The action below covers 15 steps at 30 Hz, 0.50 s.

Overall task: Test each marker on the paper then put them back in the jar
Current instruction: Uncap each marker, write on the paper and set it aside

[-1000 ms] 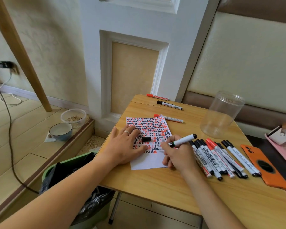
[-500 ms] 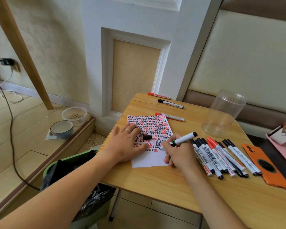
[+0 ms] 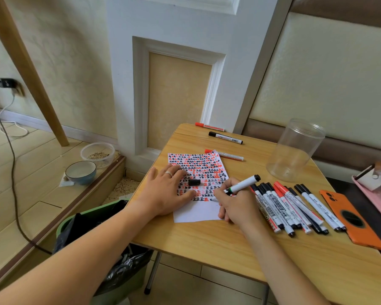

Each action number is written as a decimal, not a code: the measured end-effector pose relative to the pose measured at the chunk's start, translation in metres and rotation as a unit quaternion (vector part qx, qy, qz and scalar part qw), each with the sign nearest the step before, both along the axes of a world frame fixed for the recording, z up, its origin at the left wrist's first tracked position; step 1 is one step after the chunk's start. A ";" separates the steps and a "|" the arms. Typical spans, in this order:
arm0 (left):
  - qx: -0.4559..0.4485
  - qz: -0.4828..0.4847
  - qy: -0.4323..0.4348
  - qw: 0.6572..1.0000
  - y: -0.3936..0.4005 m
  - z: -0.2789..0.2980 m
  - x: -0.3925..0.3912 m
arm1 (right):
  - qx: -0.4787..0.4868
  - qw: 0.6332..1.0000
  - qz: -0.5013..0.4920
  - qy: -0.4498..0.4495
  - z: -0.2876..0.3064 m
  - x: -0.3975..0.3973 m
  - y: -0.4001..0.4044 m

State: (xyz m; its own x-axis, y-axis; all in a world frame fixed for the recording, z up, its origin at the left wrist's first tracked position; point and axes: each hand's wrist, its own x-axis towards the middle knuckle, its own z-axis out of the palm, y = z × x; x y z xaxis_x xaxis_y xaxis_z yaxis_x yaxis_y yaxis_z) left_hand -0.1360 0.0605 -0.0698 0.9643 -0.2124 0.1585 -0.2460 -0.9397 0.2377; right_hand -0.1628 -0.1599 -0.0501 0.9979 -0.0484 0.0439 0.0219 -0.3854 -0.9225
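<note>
Right hand curls its fingers round an uncapped marker, writing grip, tip down on the paper at the end of the lowest row of marks; barrel slants up and away to the right. Heel of the hand rests on the wooden table at the sheet's right edge.

Left hand lies flat, fingers spread, pressing down the paper's left side; a ring shows on one finger. Thumb points toward the writing tip.

Sheet: upper part covered in rows of red and black marks, bottom strip bare white. A loose black cap lies on the marked area between the two hands, just off the left fingers.

Right of the writing hand, touching or nearly so: a row of markers lying side by side, black and red caps pointing away from the person. Beyond them to the right, an orange phone flat on the table.

Farther back, right: clear plastic jar, upright, nothing seen inside.

Farther back, centre: a red-capped marker just past the paper's top corner, then a black-capped marker, then another red marker at the far table edge.

Below the table's left edge: a green bin with a black liner. On the floor beyond, a bowl and a clear tub.
</note>
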 end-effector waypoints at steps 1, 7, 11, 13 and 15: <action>-0.001 0.000 0.001 1.000 0.000 0.000 0.000 | 0.002 1.000 -0.001 0.000 0.000 0.000 0.000; -0.002 0.000 0.004 1.000 0.000 0.000 0.001 | 0.020 1.000 -0.004 -0.005 -0.001 0.001 0.000; 0.000 -0.002 0.005 1.000 0.000 0.001 0.000 | 0.032 0.999 -0.014 -0.003 -0.001 0.001 -0.001; 0.000 -0.003 0.004 1.000 0.000 0.001 0.000 | 0.031 0.999 -0.016 -0.007 -0.001 0.001 -0.001; 0.001 -0.002 0.002 1.000 0.000 0.001 0.001 | 0.023 1.000 -0.009 -0.014 -0.002 0.001 -0.001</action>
